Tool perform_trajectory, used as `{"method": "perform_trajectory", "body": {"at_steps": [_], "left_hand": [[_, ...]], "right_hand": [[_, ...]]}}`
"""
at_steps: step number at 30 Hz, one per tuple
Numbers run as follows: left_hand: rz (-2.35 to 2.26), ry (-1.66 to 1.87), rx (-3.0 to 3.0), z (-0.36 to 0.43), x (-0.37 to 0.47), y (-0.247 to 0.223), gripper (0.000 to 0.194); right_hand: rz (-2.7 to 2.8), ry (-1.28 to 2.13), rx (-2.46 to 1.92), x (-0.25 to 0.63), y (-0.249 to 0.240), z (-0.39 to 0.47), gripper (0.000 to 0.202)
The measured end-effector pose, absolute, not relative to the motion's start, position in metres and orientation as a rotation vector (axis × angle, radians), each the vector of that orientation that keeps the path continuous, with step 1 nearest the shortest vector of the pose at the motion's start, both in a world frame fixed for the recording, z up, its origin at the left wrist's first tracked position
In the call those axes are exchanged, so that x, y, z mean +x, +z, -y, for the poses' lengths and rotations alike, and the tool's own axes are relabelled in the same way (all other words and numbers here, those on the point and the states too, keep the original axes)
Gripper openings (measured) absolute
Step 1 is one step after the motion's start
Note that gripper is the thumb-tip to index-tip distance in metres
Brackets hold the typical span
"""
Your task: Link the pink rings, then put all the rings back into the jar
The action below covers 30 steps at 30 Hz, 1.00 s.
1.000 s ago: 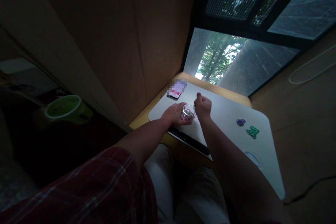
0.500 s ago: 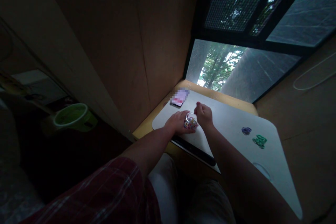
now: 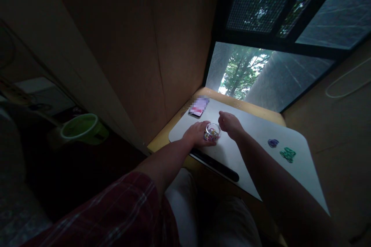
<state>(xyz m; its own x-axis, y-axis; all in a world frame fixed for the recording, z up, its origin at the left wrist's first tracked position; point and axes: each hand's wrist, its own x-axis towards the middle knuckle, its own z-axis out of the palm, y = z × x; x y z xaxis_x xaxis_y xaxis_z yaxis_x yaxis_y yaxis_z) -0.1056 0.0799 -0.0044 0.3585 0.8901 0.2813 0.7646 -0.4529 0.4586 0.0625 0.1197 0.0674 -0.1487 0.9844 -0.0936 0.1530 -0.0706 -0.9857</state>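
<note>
My left hand (image 3: 198, 135) is wrapped around a small clear jar (image 3: 212, 133) with colourful little pieces inside; its round mouth faces up, uncovered. Just to the right of the jar, my right hand (image 3: 229, 122) is raised with fingers pinched together; whatever they hold is hidden or too small to name. On the white tabletop (image 3: 249, 131) to the right lie a small purple pile (image 3: 273, 143) and a larger green pile (image 3: 288, 154) of thin, loop-like pieces.
A phone (image 3: 199, 107) with a lit screen lies at the tabletop's back left. Along the front edge runs a black strip (image 3: 217, 166). A window (image 3: 246, 73) rises behind, with a wooden wall (image 3: 179, 38) to its left. A green bucket (image 3: 84, 129) stands low at far left.
My right hand has moved slightly right and away from the jar's rim, fingers still closed. The left hand stays around the jar. My right forearm now covers a clear round item on the tabletop.
</note>
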Motion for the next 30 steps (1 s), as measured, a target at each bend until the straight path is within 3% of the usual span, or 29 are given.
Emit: {"method": "perform_trajectory", "body": {"at_steps": [7, 14, 22, 30], "left_hand": [[-1.477, 0.737, 2.357, -0.079, -0.106, -0.004, 0.097], [-1.514, 0.69, 2.339, -0.076, -0.105, 0.002, 0.093], [-1.497, 0.72, 2.366, -0.077, -0.106, -0.001, 0.091], [-1.544, 0.682, 2.334, -0.077, -0.105, 0.002, 0.091]], "right_hand": [[1.318, 1.517, -1.311, 0.074, 0.081, -0.123, 0.026], [1.696, 1.387, -1.526, 0.071, 0.088, -0.123, 0.024], [1.917, 1.548, -1.372, 0.072, 0.095, -0.124, 0.021], [2.161, 1.168, -1.453, 0.067, 0.101, -0.125, 0.018]]}}
